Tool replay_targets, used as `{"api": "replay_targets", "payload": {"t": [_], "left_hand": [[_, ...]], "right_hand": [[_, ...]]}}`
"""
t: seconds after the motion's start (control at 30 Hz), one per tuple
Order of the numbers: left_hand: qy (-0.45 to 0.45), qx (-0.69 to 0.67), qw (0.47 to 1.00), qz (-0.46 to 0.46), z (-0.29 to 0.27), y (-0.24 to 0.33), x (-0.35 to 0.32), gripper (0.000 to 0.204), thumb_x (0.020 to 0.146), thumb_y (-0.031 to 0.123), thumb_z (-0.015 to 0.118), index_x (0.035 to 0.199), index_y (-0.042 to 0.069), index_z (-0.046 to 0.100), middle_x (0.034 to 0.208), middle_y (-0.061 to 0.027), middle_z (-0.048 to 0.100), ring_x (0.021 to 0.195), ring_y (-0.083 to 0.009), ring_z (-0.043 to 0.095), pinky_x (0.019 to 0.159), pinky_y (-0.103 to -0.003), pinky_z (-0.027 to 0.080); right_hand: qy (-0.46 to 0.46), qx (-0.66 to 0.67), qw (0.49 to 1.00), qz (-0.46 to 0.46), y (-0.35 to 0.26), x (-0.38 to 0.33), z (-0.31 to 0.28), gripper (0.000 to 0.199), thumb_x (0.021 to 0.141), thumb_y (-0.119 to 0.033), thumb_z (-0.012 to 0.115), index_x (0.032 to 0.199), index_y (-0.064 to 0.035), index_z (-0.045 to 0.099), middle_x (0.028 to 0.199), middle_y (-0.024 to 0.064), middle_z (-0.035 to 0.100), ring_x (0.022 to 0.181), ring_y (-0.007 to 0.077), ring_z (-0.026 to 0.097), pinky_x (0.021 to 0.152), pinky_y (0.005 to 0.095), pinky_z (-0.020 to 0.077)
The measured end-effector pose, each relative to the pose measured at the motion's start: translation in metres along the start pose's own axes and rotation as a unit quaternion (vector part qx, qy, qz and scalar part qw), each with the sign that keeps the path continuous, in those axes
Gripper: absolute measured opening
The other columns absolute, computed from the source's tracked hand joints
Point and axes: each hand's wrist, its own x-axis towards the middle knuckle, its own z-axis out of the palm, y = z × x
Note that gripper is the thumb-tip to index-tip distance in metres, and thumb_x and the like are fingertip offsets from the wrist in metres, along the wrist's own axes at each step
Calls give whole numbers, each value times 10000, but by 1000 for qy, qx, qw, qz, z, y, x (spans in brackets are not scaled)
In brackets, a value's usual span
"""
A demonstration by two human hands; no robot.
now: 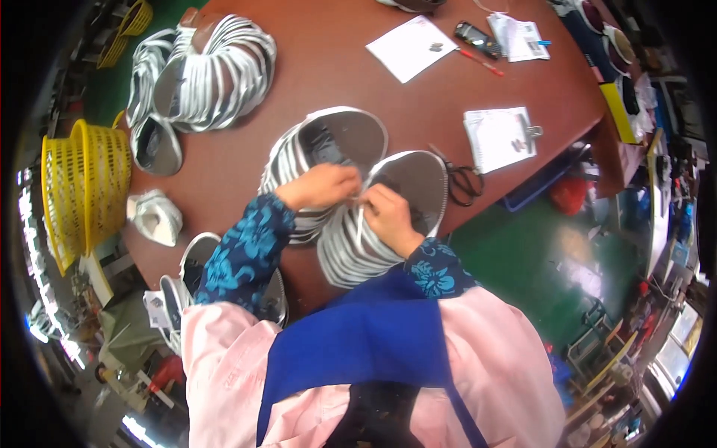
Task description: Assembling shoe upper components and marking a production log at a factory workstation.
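Two bundles of nested grey shoe uppers with white edges lie in front of me on the table. My left hand [323, 185] is over the near side of the left bundle [357, 138], its fingers pinched together. Beside it my right hand [390, 215] lies over the right bundle [422, 175], also closed in a pinch. The fingertips of both hands almost meet between the bundles; anything thin between them is too small and blurred to name. Dark-handled scissors [464, 187] rest just right of the right bundle.
A long curved bundle of uppers [224, 75] lies at the far left of the brown table [314, 75]. Yellow baskets [104, 179] stand off the left edge. Papers [499, 140], a red pen [482, 63] and a black handheld device [478, 39] lie to the right.
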Motion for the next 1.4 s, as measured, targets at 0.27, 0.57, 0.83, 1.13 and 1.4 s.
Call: {"api": "replay_targets", "payload": {"t": [0.27,0.57,0.83,1.13,1.4], "left_hand": [[-251,-221,933,-132,-27,-11,19,227,948,91,637,1142,15,727,822,1,733,755,-24,598,704,-188,455],[14,-19,997,67,-10,-3,-1,138,915,128,672,952,1,710,865,-137,630,743,-272,639,694,-365,507],[120,183,972,81,4,-44,-5,136,841,139,649,754,35,647,847,-159,578,791,-382,625,709,-486,505],[-189,-404,894,-51,-1,-27,3,216,972,172,516,777,93,564,833,33,619,640,-46,424,613,-200,336],[-99,-345,933,-29,-13,-44,-10,249,955,103,485,713,63,442,672,28,410,642,-96,385,606,-271,344]], "right_hand": [[96,-103,980,-138,3,-6,14,268,698,65,660,938,-54,666,861,64,657,761,261,662,664,365,548],[54,-220,972,-57,2,-4,10,94,869,-133,712,860,-76,637,776,50,544,726,243,605,608,365,505],[-14,-106,993,-50,-5,-63,-9,68,848,-37,625,782,-22,624,785,107,575,773,304,589,673,380,481],[-44,377,865,329,-15,-7,-8,394,1108,-328,356,788,-104,416,650,14,472,542,89,393,517,264,321],[9,249,916,315,-17,-66,-32,447,1089,-297,425,703,-79,481,616,-21,419,560,74,372,534,267,310]]}}
